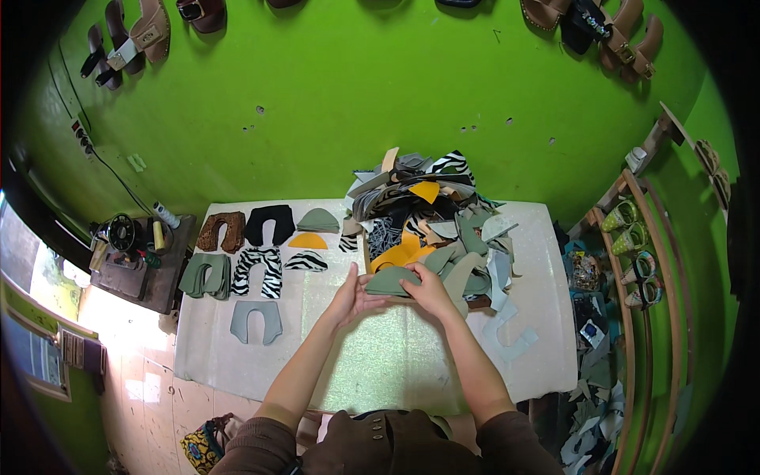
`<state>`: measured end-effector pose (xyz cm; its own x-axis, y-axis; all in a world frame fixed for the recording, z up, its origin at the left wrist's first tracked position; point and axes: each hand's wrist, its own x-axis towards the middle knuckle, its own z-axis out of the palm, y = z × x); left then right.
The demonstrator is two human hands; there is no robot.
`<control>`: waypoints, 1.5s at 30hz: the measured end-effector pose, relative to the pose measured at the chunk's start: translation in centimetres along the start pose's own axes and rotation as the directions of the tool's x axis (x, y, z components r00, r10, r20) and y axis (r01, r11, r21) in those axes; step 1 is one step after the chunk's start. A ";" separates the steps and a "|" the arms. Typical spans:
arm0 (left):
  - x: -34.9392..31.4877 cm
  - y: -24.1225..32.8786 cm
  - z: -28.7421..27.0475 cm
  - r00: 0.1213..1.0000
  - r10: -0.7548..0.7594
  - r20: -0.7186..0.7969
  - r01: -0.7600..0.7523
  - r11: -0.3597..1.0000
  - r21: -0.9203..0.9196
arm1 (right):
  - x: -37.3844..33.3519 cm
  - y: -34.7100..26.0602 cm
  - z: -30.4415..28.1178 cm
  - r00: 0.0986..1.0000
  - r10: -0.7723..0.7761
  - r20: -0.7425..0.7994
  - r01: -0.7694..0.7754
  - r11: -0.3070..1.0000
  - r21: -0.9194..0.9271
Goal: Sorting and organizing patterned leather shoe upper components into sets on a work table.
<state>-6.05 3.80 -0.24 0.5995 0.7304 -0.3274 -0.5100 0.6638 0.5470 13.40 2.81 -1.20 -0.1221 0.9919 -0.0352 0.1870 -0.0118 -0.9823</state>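
Observation:
My right hand [430,291] grips a sage-green half-round shoe piece [389,280], its thumb on the upper face. At the piece's left end is my left hand [352,298], fingers stretched out along its lower edge and thumb raised. Whether the green piece is one layer or several, I cannot tell. Just beyond my hands a heap of cut scraps [467,237] in green, yellow, zebra and grey spills out of a box. On the left, half-round pieces lie on the table: green [319,221], yellow [308,241] and zebra-striped [306,260].
U-shaped pieces lie further left: brown patterned [222,231], black [269,225], green [205,276], zebra [257,273] and grey [256,322]. The pale-covered table [364,364] stands against a green wall. A rack with sandals [629,237] is at right, a small tool table [142,277] at left.

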 end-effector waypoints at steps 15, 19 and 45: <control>1.6 -0.2 -0.9 0.916 0.325 -0.234 -0.150 0.819 0.553 | 1.2 -1.3 -5.6 0.899 -0.152 -0.411 -0.238 0.618 -0.749; 1.6 -0.4 -0.9 0.906 0.338 -0.257 -0.153 0.825 0.544 | 0.9 -2.4 -5.7 0.902 -0.089 -0.422 -0.224 0.739 -0.635; 0.6 -1.4 1.8 0.965 0.231 -0.126 -0.168 0.911 0.377 | -0.4 -2.4 -0.3 0.992 0.091 -0.083 -0.066 0.962 0.266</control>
<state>-3.85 2.96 0.22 0.3826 0.8782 -0.2871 -0.3332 0.4210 0.8436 13.28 2.47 1.27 -0.0233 0.9937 -0.1095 -0.0714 -0.1109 -0.9913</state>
